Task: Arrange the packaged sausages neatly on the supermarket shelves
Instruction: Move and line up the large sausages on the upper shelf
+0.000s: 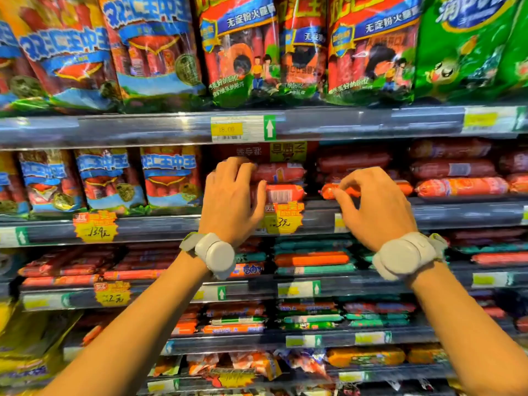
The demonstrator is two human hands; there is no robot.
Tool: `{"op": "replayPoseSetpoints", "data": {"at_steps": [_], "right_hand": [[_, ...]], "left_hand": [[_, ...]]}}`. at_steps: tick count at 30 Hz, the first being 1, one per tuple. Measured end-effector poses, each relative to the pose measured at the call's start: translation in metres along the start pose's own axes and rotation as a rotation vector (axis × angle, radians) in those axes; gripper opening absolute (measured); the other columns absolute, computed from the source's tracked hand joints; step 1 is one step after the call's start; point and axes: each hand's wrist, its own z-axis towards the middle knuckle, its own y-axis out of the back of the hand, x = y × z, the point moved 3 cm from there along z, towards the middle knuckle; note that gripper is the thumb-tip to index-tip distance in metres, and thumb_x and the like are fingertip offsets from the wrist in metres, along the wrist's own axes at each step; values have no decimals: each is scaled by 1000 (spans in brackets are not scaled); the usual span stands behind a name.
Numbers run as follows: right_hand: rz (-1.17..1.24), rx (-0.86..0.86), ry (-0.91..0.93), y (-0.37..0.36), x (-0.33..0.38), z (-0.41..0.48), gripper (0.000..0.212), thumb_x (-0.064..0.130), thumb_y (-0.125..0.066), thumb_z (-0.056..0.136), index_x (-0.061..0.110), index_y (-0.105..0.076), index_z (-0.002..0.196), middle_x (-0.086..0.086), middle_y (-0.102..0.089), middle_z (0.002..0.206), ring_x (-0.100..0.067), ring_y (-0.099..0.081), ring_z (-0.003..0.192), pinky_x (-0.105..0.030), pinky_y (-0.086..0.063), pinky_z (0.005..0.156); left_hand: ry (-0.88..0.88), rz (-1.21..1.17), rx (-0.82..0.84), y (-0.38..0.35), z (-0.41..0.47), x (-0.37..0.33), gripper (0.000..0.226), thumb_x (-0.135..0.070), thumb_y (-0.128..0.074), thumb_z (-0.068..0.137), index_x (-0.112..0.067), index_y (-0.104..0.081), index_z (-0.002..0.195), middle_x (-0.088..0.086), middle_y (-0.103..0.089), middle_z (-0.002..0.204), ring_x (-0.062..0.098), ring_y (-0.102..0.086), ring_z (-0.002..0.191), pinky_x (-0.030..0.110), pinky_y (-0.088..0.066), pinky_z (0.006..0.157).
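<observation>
Second shelf [457,214] down, loose-sausage section. My left hand [231,195] lies flat over the left end of a short stack of sausages [281,182], fingers curled across the upper one, thumb down the front of the lower. The grip is a loose cup pressed on the stack, not a pinch; I judge it is steadying the pile so it stays square while the other side is handled.

Right of that grip, my right hand [374,204] pinches the near end of a single orange sausage [405,187] between thumb and forefinger, remaining fingers bent clear. That sausage lies lengthwise at the shelf's front lip, apart from the stack. Probably being nudged into line.

Just below the left grip hangs a yellow price tag [283,218], partly covered by the thumb side. Further right of the right grip, stacked red sausages [454,170] sit fairly orderly.
</observation>
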Motion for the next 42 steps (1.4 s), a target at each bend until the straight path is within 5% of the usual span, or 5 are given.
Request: {"op": "replayPoseSetpoints", "data": {"at_steps": [9,24,30,37,42], "right_hand": [[-194,247,-6,6,-43,27,43,53,-55,89,31,-62,125,-7,-60,120,-35,-58,107,-49,-49,90],[-125,310,11,3,-50,33,33,57,-52,90,32,-51,111,5,-62,114,-27,-59,103,-54,-38,100],[-165,381,13,3,-47,33,46,58,-46,92,32,-52,130,0,-54,129,-30,-50,121,-53,-34,104],[-294,251,99,4,-36,23,74,68,-17,83,23,-60,122,-4,-56,118,-33,-56,95,-47,-48,80],[-282,113,105,5,-23,19,46,55,-39,93,22,-58,121,-2,-53,115,-31,-57,94,-42,-47,70]], "left_hand": [[169,74,105,-18,20,-10,49,-42,-46,93,-21,-49,137,10,-59,128,38,-46,124,54,-23,115],[158,74,137,-12,21,-22,38,-33,-52,95,-12,-51,126,17,-54,115,41,-45,114,59,-27,107],[108,100,106,-13,20,-18,40,-25,-58,93,-9,-53,129,22,-51,119,45,-44,109,62,-33,97],[45,40,-2,-14,14,-15,37,-22,-60,92,-12,-53,127,17,-50,122,40,-52,103,63,-29,105],[-18,-26,-110,-14,6,-18,39,-20,-65,90,-9,-57,127,16,-54,124,37,-53,109,62,-28,108]]}}
